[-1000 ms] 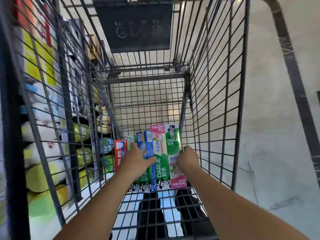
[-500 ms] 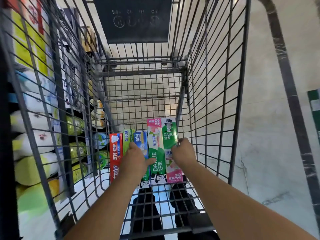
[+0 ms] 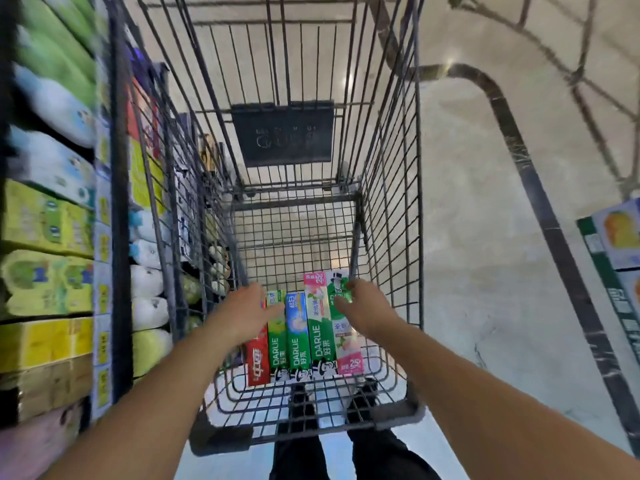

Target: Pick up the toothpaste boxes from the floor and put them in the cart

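we see 5 toothpaste boxes (image 3: 304, 336) lying flat, side by side on the wire floor of the cart (image 3: 391, 216), long axes running from us to its far end. our left hand (image 3: 244, 311) and right hand (image 3: 367, 306) hover above them, fingers spread, gripping nothing.

Five toothpaste boxes (image 3: 304, 337) lie side by side on the floor of the shopping cart (image 3: 391, 209), lengthwise, against its near edge. The left hand (image 3: 244, 311) rests over the boxes toward the left edge of the row, the right hand (image 3: 369, 306) over the box nearest the right wall. A sign plate (image 3: 282, 133) hangs on the cart's far wall. Store shelves (image 3: 48, 237) of packaged goods stand left of the cart; a stack of cartons (image 3: 620, 244) sits to its right.
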The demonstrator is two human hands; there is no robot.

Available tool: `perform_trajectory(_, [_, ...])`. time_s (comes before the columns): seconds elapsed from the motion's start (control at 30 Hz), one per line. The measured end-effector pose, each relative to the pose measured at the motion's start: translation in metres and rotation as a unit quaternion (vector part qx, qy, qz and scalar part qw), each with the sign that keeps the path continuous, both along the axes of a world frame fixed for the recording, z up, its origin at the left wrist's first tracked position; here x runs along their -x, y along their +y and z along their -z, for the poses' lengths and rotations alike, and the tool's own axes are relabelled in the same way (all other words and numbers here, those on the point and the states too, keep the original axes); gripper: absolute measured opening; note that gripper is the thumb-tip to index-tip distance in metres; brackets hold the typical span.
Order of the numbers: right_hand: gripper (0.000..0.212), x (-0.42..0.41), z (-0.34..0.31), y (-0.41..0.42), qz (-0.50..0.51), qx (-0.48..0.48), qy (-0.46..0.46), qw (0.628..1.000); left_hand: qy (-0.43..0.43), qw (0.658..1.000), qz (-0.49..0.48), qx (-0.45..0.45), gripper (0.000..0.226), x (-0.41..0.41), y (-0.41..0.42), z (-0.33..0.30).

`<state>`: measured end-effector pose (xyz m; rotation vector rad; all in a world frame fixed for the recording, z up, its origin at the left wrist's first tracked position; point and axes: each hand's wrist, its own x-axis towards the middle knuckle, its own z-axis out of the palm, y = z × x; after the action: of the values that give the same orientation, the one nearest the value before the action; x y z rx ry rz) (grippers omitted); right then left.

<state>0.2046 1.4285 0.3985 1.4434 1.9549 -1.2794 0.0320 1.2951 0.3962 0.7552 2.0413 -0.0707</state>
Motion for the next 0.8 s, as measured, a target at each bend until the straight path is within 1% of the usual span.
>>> perform_trajectory(0.1, [0.052, 0.001, -0.056, 0.006, -0.039, -0.023, 0.015, 0.999, 0.018, 0.999, 0.047, -0.009, 0.069, 0.016, 0.003, -0.056])
perform_trajectory(0.2, [0.061, -0.002, -0.112, 0.012, -0.085, -0.079, 0.006, 0.993, 0.038, 0.993, 0.110, 0.001, 0.075, 0.028, 0.014, -0.114])
perform_trajectory(0.3, [0.069, -0.004, -0.164, 0.021, -0.133, -0.145, 0.011, 0.980, 0.064, 0.988, 0.134, -0.037, 0.084, 0.040, 0.026, -0.168])
perform_trajectory(0.4, [0.075, -0.013, -0.217, 0.033, -0.174, -0.192, 0.016, 0.966, 0.093, 0.980, 0.164, -0.061, 0.100, 0.041, 0.030, -0.222])
perform_trajectory(0.53, [0.084, -0.029, -0.264, 0.052, -0.210, -0.246, 0.026, 0.946, 0.127, 0.975, 0.156, -0.097, 0.106, 0.030, 0.030, -0.274])
perform_trajectory(0.7, [0.101, -0.040, -0.294, 0.059, -0.298, -0.290, 0.028, 0.909, 0.145, 0.979, 0.098, -0.107, 0.100, -0.006, 0.005, -0.306])
perform_trajectory(0.8, [0.105, -0.045, -0.301, 0.053, -0.359, -0.293, 0.052, 0.885, 0.144, 0.986, 0.050, -0.072, 0.115, -0.034, -0.023, -0.313])
